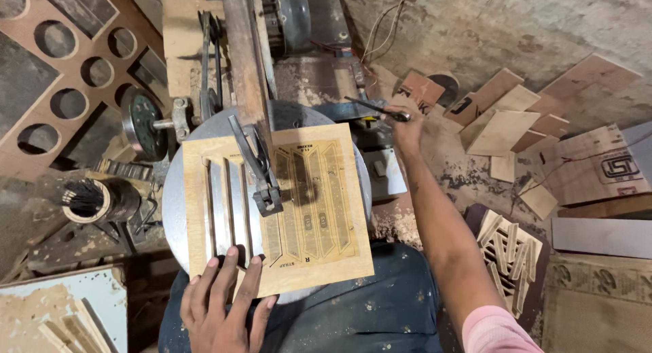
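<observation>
sleeve: pink, short, ends above the elbow on the right arm, near right of the scene
trousers: dark blue-grey cloth, flecked with pale dust spots, near centre
left hand: bare, no glove or ring
right hand: bare, forearm uncovered
</observation>
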The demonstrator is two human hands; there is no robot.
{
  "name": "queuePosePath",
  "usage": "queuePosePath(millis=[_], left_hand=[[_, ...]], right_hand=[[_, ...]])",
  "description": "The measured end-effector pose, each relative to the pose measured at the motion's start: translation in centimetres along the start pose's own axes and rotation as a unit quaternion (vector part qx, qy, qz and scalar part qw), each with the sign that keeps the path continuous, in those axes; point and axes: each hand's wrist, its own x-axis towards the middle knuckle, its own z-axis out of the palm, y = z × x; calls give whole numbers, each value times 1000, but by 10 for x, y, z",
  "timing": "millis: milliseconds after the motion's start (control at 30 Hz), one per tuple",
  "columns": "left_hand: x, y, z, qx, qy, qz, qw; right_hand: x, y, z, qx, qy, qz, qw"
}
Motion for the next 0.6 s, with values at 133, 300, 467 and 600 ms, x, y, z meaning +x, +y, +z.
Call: queuePosePath(millis=[133, 300, 467, 600], left_hand=[[3, 7, -7, 6, 7, 7, 1000], [10, 17, -12, 16, 21, 5, 1000], [18, 27, -25, 6, 15, 20, 1000], [21, 31, -39, -17, 19, 37, 999]], right_hand=[[-6, 14, -7, 108, -3, 85, 990], [-7, 9, 8, -107, -35, 54, 992], [-18, -25, 0, -417, 7, -194, 888], [-66, -57, -36, -269, -29, -202, 941]])
